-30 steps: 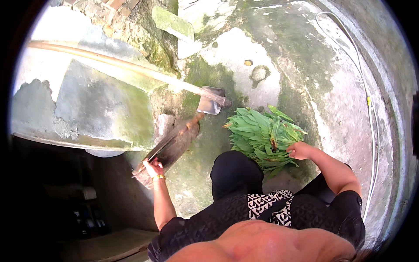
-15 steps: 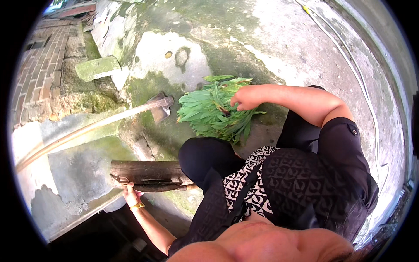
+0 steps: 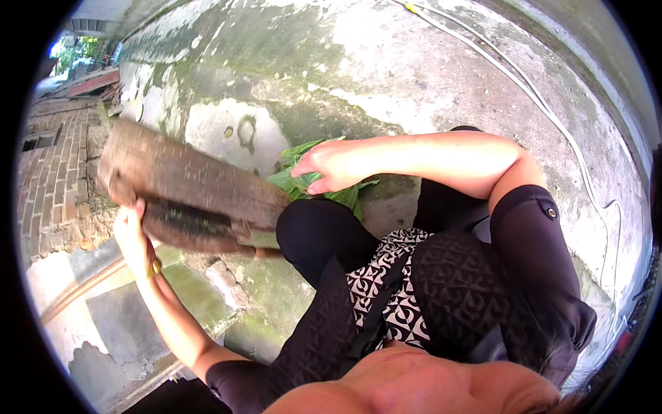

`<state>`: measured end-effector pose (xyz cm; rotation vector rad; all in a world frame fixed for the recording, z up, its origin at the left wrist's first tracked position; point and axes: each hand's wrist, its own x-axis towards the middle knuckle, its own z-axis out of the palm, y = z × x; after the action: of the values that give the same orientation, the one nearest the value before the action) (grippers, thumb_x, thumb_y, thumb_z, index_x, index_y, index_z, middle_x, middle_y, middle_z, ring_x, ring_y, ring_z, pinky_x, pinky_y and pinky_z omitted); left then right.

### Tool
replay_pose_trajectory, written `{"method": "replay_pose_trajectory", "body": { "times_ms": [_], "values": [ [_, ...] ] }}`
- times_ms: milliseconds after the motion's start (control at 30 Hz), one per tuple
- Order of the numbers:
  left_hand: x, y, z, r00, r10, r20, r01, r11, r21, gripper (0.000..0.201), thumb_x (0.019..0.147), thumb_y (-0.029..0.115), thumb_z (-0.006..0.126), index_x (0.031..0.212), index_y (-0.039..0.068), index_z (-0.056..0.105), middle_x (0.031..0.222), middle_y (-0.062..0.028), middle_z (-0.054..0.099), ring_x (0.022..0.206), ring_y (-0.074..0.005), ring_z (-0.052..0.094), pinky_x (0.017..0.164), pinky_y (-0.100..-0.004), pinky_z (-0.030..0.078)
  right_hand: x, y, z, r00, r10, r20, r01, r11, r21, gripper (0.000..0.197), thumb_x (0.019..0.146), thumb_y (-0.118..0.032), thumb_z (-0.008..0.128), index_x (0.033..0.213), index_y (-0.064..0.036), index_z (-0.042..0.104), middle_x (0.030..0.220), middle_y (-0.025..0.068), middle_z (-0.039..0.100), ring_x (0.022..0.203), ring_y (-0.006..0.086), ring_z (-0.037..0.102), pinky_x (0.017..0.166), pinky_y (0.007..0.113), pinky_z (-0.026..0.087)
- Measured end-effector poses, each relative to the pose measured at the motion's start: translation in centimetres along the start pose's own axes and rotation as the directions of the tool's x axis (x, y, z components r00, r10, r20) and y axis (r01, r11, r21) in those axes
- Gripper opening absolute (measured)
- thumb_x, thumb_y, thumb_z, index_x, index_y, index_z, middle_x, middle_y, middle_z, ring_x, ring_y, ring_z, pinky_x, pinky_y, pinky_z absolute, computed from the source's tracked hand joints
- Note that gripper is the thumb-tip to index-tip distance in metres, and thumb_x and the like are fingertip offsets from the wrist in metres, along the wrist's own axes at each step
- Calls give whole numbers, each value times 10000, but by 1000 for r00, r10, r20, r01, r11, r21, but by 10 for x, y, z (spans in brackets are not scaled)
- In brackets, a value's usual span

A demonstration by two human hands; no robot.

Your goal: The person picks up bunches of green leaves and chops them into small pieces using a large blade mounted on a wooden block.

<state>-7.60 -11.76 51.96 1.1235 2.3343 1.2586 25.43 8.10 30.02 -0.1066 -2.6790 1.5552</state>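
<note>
A stained, mossy concrete yard floor fills the view, with a brick wall at the left. The left hand is closed on the end of a worn wooden board, lifted above the ground. The right hand presses with curled fingers on a bunch of green leaves lying on the floor.

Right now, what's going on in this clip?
A person crouches on a mossy concrete yard. The left hand grips the end of a worn wooden board, lifted off the ground and blurred. The right hand rests on a bunch of green leaves lying on the ground in front of the knees.
</note>
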Motion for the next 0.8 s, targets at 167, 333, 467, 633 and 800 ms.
{"method": "replay_pose_trajectory", "body": {
  "times_ms": [167,333,467,633,800],
  "values": [
    [57,68,150,939,233,252,-284,940,190,293,895,234,728,722,46,585,678,67,496,634,-53,411,579,-236,303,-26,-4,-8,976,212,-46,-217,962,-164,605,902,-270,682,1411,-4,494,1281,219,629,1206,369,591,1006,439,495],
    [85,98,270,886,259,384,-337,929,151,318,869,292,767,791,0,671,661,-19,614,527,-84,566,478,-246,454,-44,35,-53,852,500,155,-398,811,-428,698,864,-327,702,1428,-1,452,1237,212,657,1144,364,629,933,463,531],
    [69,95,422,834,203,513,-125,975,-182,345,841,242,797,772,-54,635,689,-93,646,538,-154,638,479,-269,556,-152,203,-54,819,572,42,-570,820,-44,1012,792,-446,786,1539,5,275,1465,281,465,1347,362,485,1133,445,376],
    [30,74,545,712,-32,701,338,891,-303,232,836,130,794,834,-28,623,721,-92,634,549,-172,635,507,-312,610,-283,243,19,573,651,-498,-695,708,125,794,750,-416,806,1337,26,506,1397,247,517,1268,359,528,998,442,465],
    [5,45,657,565,-196,802,519,839,-161,257,836,154,771,831,-26,587,734,-120,623,558,-221,648,509,-355,617,-328,246,59,283,783,-554,-567,602,562,227,746,-165,726,832,5,604,696,198,599,606,245,582,635,417,489]
  ]
}}
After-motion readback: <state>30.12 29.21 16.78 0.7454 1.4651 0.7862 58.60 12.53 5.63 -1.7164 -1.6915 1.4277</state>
